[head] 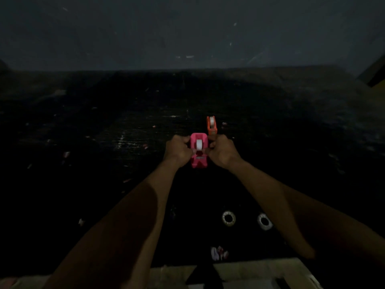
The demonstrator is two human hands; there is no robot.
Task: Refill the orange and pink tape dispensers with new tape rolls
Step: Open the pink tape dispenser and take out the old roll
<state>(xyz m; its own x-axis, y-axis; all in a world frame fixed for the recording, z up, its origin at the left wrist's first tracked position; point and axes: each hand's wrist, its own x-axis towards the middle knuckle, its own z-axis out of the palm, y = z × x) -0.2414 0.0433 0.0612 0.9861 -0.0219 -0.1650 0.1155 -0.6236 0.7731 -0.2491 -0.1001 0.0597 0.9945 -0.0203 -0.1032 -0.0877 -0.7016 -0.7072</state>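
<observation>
Centre: pink tape dispenser (199,152) being gripped on both sides by left hand (179,150) and right hand (221,152), fingers curled round it. At 1 o'clock, just beside: orange tape dispenser (211,125) standing. Risk judged: tape roll (199,145) being seated askew in dim light.

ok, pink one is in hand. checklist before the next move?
1. Grip: left hand and right hand both hold the sides of the pink dispenser: ok.
2. Pink loaded: white roll sits in its cradle: ok.
3. Tape end led to the cutter: cannot tell, too dark.
4. Orange dispenser loaded: second white roll shows in it: ok.
5. Orange dispenser stands just behind the right hand, so it could get knocked: not ok.
6. Loose roll and other loose roll lie flat near the table edge; spent or new: cannot tell.
</observation>
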